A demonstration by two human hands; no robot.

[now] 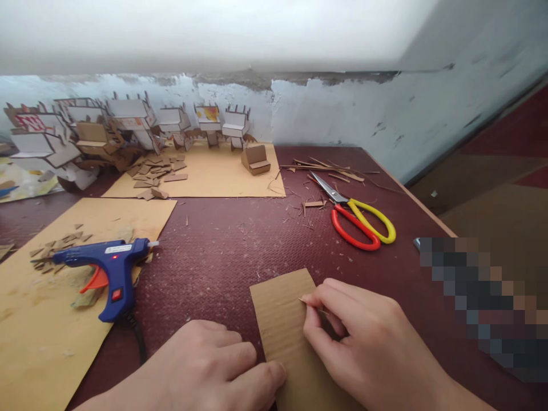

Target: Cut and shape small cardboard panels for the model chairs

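Observation:
A rectangular piece of brown cardboard [285,325] lies on the table in front of me, its lower part running out of view. My left hand [214,362] is at its left edge, fingers curled and thumb pressed on the cardboard. Over the right side, my right hand [363,331] pinches a thin, pointed sliver [302,299] between thumb and index finger. Its tip points left, just above or touching the cardboard; I cannot tell which, nor whether it is wood or cardboard.
Scissors [342,200] with red and yellow handles lie beyond my right hand among thin strips. A blue glue gun [117,268], its red light on, rests on a yellow sheet [55,342] at left. Small cardboard models [171,121] line the wall. A blurred-out object [475,302] is at right.

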